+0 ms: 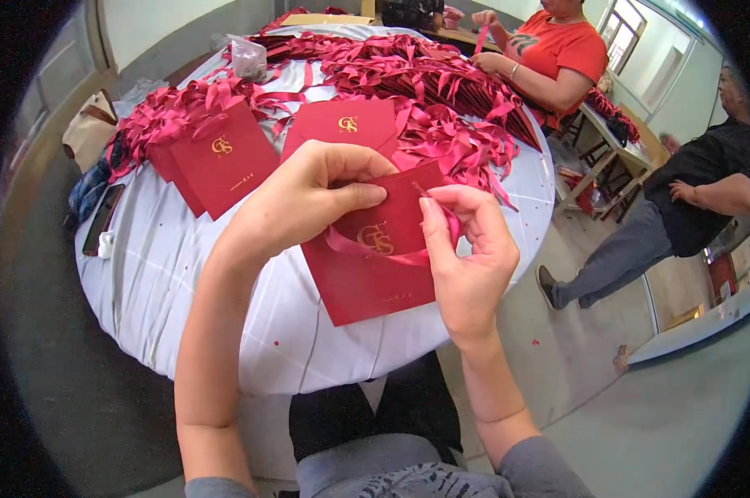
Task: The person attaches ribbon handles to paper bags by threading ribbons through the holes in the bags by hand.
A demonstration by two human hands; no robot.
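Note:
A flat red paper gift bag with gold lettering is held up in front of me, over the near edge of the round table. My left hand pinches its top edge, thumb on the front face. My right hand is closed at the bag's upper right corner, thumb and fingers pressed on the end of a pink-red ribbon. That ribbon hangs in a loop across the bag's front. Directly behind lies another red gift bag, partly hidden by my left hand.
The table has a white cloth. Several red bags with ribbons lie at left, beside a phone. A large heap of ribboned bags fills the far side. A co-worker in orange handles ribbon there; another person stands at right.

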